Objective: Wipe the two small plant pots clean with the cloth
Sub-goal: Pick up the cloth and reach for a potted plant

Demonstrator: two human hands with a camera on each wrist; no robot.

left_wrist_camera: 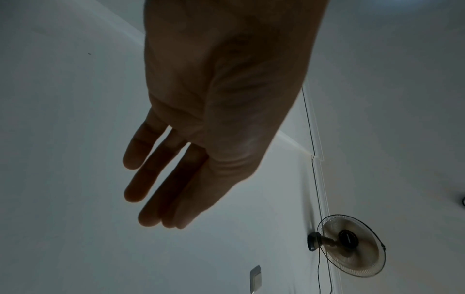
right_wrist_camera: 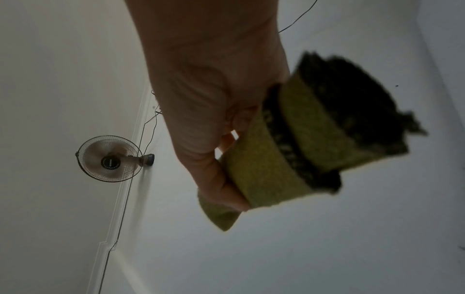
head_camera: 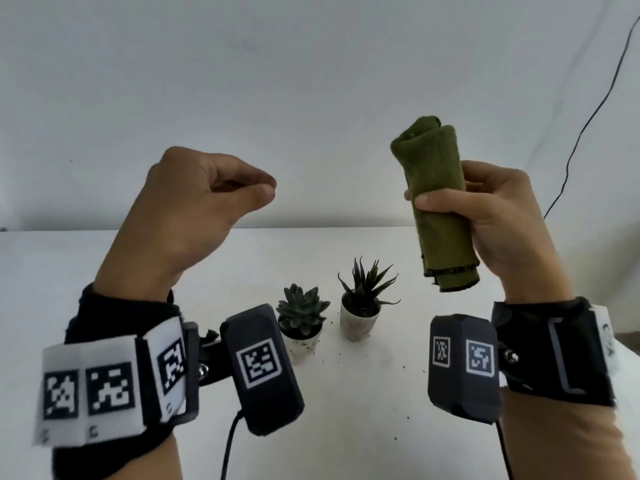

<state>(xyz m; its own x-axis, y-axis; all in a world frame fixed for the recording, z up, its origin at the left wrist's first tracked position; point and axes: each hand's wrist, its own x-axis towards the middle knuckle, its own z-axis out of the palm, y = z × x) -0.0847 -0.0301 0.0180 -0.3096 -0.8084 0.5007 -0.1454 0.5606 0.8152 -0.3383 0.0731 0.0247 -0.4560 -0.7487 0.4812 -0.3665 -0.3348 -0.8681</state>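
White bench [head_camera: 104, 271], two white pots [head_camera: 300, 344] [head_camera: 356, 323] holding succulents (soil specks around), right hand [head_camera: 498, 216] fingers gripping rolled green cloth [head_camera: 440, 206], left hand [head_camera: 194, 206] loosely curled, empty.

- A plain pale wall [head_camera: 311, 81] fills the background behind the white tabletop [head_camera: 52, 271], meeting its far edge in a straight line.
- A thin black cable [head_camera: 588, 123] hangs down the wall at the right.
- Small dark crumbs of soil [head_camera: 394, 438] lie scattered on the tabletop.
- The wrist views look up at a white ceiling [left_wrist_camera: 62, 139] edged by a moulding strip.
- A round wall-mounted fan [left_wrist_camera: 351, 245] with a wire cage hangs near that moulding, its cord trailing away.
- A pale switch plate [left_wrist_camera: 255, 278] sits on the wall nearby.
- The light is soft, even and dim.
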